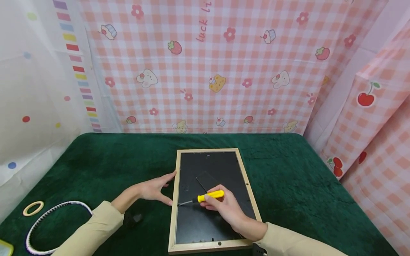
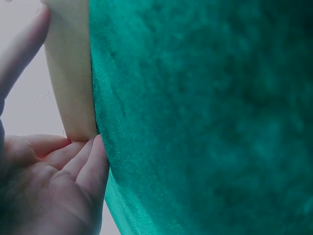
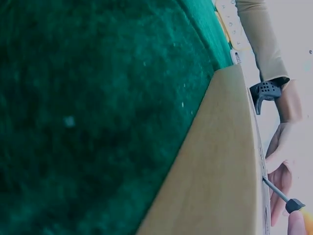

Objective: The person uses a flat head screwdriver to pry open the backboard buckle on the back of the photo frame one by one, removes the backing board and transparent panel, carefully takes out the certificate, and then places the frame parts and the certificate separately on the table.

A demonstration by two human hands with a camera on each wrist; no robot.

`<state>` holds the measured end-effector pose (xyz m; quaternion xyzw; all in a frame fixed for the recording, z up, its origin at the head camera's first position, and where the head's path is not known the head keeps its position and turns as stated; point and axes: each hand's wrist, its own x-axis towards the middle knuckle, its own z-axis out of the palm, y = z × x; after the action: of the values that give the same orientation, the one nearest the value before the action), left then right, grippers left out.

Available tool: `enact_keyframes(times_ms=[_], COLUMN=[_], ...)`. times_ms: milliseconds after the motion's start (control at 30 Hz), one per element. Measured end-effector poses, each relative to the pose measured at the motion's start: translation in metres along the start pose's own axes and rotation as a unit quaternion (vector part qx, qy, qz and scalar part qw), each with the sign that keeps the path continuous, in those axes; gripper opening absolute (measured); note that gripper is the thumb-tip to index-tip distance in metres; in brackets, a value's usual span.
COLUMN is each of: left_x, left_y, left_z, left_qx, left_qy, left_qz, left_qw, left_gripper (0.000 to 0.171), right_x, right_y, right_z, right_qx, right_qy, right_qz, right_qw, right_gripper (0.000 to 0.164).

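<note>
A picture frame with pale wooden edges (image 1: 174, 217) lies back side up, its black backing board (image 1: 195, 227) facing me. My right hand (image 1: 229, 209) grips a screwdriver (image 1: 211, 196) by its yellow handle. The metal shaft slants left, its tip at the inner edge of the frame's left bar; the right wrist view also has this shaft (image 3: 276, 190) against the frame. With fingers spread, my left hand (image 1: 153, 188) touches the left bar, thumb and fingers apart along it. In the left wrist view the straight fingers (image 2: 90, 169) press at the frame's outer side (image 2: 73, 73).
A dark green cloth (image 1: 298, 199) covers the table. At the left lie a small wooden ring (image 1: 25, 212) and a larger white hoop (image 1: 29, 233), with a yellow-edged thing (image 1: 8, 247) at the corner. A small dark object (image 1: 137, 217) sits by the left sleeve. A pink checked curtain (image 1: 208, 103) hangs behind.
</note>
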<state>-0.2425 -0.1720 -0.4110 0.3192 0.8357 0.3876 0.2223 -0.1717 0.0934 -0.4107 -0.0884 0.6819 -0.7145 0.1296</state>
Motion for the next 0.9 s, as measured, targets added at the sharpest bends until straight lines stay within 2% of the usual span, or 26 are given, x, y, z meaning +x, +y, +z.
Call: enact_keyframes(times_ms=[200, 333, 533, 767, 900], left_x=[-0.001, 0.0, 0.0, 0.0, 0.0], left_y=[-0.001, -0.001, 0.0, 0.0, 0.0], left_z=[0.002, 0.001, -0.001, -0.001, -0.001], left_qx=[-0.006, -0.009, -0.01, -0.008, -0.006], left_qy=[0.0, 0.002, 0.002, 0.0, 0.002], left_qz=[0.0, 0.007, 0.009, 0.006, 0.002], left_qw=[1.0, 0.9999, 0.9999, 1.0, 1.0], left_gripper=[0.102, 0.102, 0.102, 0.101, 0.102], right_x=[0.003, 0.003, 0.007, 0.013, 0.014], right_y=[0.0, -0.004, -0.013, -0.021, -0.029], right_z=[0.003, 0.006, 0.012, 0.019, 0.024], right_qx=[-0.019, -0.074, -0.181, -0.236, -0.282], right_qy=[0.001, 0.0, -0.009, -0.026, -0.034], right_qz=[-0.016, -0.053, -0.12, -0.162, -0.191], right_qw=[1.0, 0.996, 0.976, 0.958, 0.94], right_gripper=[0.041, 0.036, 0.03, 0.025, 0.019])
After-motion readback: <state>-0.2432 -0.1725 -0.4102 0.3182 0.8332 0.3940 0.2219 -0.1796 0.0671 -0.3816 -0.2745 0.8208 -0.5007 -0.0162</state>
